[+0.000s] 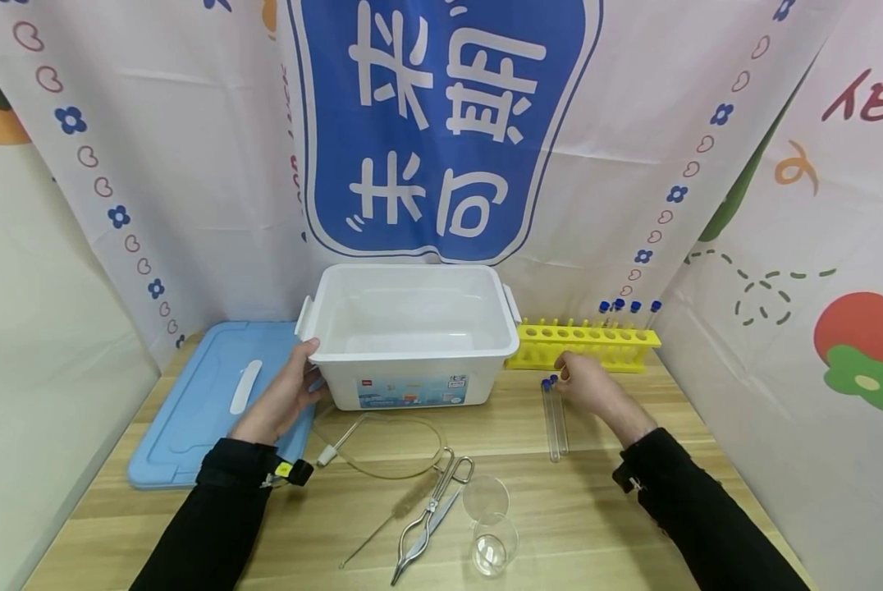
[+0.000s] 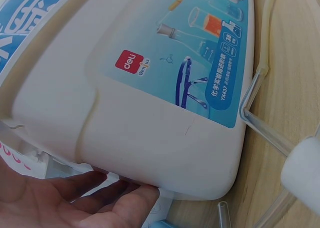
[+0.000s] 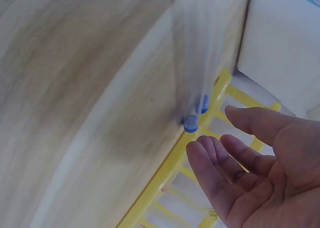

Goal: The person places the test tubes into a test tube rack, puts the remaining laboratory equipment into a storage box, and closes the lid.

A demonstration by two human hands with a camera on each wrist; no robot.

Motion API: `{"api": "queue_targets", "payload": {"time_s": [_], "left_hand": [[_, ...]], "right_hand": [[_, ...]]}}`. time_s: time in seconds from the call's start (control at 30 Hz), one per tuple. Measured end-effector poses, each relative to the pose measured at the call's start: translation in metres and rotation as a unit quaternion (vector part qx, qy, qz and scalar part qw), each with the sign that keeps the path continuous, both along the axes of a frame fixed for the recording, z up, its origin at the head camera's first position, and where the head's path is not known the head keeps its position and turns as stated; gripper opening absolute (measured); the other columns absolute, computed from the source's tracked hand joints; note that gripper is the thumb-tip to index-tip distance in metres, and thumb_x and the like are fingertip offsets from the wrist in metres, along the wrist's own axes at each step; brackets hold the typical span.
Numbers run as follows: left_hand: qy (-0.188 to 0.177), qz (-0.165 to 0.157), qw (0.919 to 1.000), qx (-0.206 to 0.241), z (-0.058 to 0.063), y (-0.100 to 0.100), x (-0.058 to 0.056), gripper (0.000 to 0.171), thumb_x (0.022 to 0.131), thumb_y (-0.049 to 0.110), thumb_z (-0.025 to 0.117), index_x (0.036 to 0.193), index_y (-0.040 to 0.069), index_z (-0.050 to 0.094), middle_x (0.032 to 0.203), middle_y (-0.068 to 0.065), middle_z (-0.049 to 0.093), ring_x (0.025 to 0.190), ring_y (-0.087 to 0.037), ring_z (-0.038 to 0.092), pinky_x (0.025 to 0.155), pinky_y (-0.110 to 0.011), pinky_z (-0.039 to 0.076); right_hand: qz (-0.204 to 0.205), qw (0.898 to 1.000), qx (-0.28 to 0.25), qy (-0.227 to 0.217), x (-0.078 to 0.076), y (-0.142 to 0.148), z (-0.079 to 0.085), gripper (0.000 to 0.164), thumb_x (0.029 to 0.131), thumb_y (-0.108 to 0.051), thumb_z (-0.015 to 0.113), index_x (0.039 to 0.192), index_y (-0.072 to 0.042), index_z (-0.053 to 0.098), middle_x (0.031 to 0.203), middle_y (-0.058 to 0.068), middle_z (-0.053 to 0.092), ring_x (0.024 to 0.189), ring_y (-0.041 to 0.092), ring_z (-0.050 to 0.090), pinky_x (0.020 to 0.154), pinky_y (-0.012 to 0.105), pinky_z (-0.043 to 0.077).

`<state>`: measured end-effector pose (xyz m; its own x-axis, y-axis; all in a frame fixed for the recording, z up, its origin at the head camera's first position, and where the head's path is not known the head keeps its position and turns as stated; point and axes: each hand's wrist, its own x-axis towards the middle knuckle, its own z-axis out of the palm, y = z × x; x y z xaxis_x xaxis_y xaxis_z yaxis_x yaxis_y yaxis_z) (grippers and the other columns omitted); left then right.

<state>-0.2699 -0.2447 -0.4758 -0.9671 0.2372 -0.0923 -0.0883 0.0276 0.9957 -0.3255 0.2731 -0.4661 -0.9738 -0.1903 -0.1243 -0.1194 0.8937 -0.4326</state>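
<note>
My left hand [image 1: 285,394] rests against the left side of a white plastic bin [image 1: 412,373]; in the left wrist view its loosely bent fingers [image 2: 130,203] touch the bin's wall. Two clear test tubes with blue caps [image 1: 552,423] lie side by side on the table. Just right of their capped ends is my right hand [image 1: 591,384], in front of a yellow test tube rack [image 1: 530,361]. The right wrist view shows its thumb and fingers apart, nothing between them, near the blue caps [image 3: 191,124].
Several blue-capped tubes [image 1: 635,308] stand in the rack's right end. A blue lid [image 1: 183,427] lies left of the bin. In front are rubber tubing [image 1: 412,474], a brush-like tool [image 1: 412,499], metal tongs [image 1: 430,509] and clear round dishes [image 1: 486,497].
</note>
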Motion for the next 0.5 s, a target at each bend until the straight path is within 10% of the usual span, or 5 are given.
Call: {"api": "queue_targets", "payload": {"time_s": [0.5], "left_hand": [[0.000,0.003,1.0000,0.000,0.0005,0.0004,-0.0004,0.090,0.125,0.064,0.025,0.189,0.014,-0.014,0.198,-0.026,-0.009,0.185,-0.051,-0.009,0.148,-0.076,0.011]], "right_hand": [[0.006,1.000,0.016,-0.001,-0.0022,0.0005,-0.0107,0.047,0.107,0.000,0.078,0.149,0.014,0.063,0.128,0.030,0.078,0.113,0.039,0.078,0.100,0.055,0.070]]}}
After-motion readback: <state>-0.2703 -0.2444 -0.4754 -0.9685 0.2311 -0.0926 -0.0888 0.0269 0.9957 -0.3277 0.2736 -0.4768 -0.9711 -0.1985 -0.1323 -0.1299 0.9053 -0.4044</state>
